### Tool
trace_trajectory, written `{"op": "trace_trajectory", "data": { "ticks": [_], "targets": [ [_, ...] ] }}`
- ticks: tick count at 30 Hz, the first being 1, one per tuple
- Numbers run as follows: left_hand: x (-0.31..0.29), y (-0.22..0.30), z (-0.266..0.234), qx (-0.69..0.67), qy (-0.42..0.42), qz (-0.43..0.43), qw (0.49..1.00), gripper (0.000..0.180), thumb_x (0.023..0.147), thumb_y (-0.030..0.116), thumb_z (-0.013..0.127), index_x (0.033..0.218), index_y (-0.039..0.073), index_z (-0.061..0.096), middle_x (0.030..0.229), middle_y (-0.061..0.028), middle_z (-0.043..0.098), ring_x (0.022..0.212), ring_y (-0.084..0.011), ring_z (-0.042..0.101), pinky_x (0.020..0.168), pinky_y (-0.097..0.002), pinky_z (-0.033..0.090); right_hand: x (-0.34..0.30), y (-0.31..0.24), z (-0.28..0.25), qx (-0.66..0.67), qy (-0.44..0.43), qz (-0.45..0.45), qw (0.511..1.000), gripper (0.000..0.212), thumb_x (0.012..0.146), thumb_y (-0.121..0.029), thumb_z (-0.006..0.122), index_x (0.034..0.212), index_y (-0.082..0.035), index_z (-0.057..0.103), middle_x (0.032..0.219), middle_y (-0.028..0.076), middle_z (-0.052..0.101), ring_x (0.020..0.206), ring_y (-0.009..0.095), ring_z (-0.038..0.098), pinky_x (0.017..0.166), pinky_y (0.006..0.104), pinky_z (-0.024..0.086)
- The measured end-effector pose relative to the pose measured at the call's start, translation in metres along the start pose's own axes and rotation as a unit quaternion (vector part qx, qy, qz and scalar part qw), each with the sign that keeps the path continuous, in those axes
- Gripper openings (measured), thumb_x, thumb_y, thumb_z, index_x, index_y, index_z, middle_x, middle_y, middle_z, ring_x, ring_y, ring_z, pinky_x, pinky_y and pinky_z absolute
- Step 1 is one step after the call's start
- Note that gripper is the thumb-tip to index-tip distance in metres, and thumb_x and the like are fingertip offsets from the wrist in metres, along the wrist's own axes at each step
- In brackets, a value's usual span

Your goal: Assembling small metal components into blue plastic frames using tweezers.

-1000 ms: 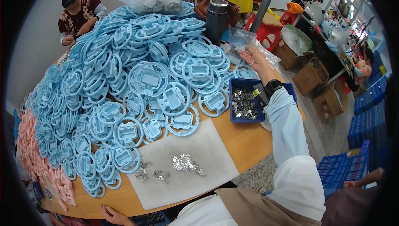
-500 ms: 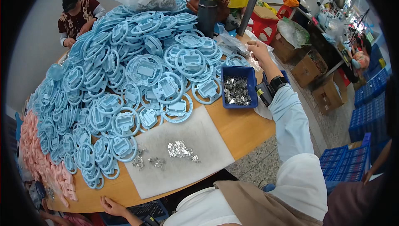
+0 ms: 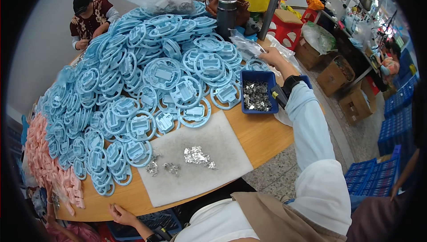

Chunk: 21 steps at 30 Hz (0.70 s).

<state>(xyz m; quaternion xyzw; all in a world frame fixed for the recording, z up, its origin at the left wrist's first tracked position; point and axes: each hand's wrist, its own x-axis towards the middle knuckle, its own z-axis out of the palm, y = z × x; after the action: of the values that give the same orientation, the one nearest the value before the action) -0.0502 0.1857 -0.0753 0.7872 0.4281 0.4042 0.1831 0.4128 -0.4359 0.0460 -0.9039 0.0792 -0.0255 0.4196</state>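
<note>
Beside clear bag (image 3: 243, 42) | right hand (image 3: 276, 59) | nearer blue bin (image 3: 258, 76) than before

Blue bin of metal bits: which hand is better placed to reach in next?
Probably the right hand: it's near the bin; the left hand is at the table edge, across the mat.

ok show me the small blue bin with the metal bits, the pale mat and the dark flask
Blue bin (image 3: 258, 77): head view, on its inner far wall.
Pale mat (image 3: 195, 180): head view, on its bare surface.
Dark flask (image 3: 226, 18): head view, on its body.
</note>
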Motion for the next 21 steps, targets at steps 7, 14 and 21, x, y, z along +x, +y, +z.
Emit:
{"op": "trace_trajectory", "data": {
  "ticks": [7, 14, 21],
  "targets": [
    [0.000, 0.008, -0.003, 0.029, 0.001, 0.012, 1.000, 0.024, 0.087, 0.019, 0.054, 0.098, -0.001, 0.062, 0.115, -0.0086, 0.059, 0.103, -0.0236, 0.054, 0.095, -0.0371, 0.031, -0.039, -0.008, -0.032, 0.119, 0.080, -0.059, 0.988, 0.031, 0.071, -0.017, 0.064, 0.095, 0.002, 0.065, 0.080, 0.009, 0.065, 0.074, 0.013, 0.059, 0.067, 0.0260, 0.044],
    [0.000, 0.004, 0.004, -0.020, -0.003, 0.012, 1.000, 0.026, 0.088, 0.018, 0.054, 0.099, -0.005, 0.061, 0.114, -0.0117, 0.059, 0.101, -0.0256, 0.056, 0.089, -0.0343, 0.040, -0.098, 0.004, -0.075, 0.153, 0.143, -0.080, 0.975, 0.026, 0.078, -0.010, 0.058, 0.098, 0.005, 0.063, 0.082, 0.007, 0.065, 0.077, 0.012, 0.059, 0.073, 0.0244, 0.044],
    [0.005, -0.003, 0.005, -0.009, 0.020, 0.069, 0.997, 0.025, 0.088, 0.016, 0.055, 0.099, -0.006, 0.060, 0.109, -0.0143, 0.061, 0.091, -0.0242, 0.060, 0.081, -0.0318, 0.046, -0.128, 0.102, -0.114, -0.021, 0.340, -0.043, 0.939, 0.025, 0.073, -0.017, 0.062, 0.092, 0.000, 0.066, 0.081, 0.011, 0.067, 0.075, 0.015, 0.062, 0.069, 0.0279, 0.047]
  ]
}}
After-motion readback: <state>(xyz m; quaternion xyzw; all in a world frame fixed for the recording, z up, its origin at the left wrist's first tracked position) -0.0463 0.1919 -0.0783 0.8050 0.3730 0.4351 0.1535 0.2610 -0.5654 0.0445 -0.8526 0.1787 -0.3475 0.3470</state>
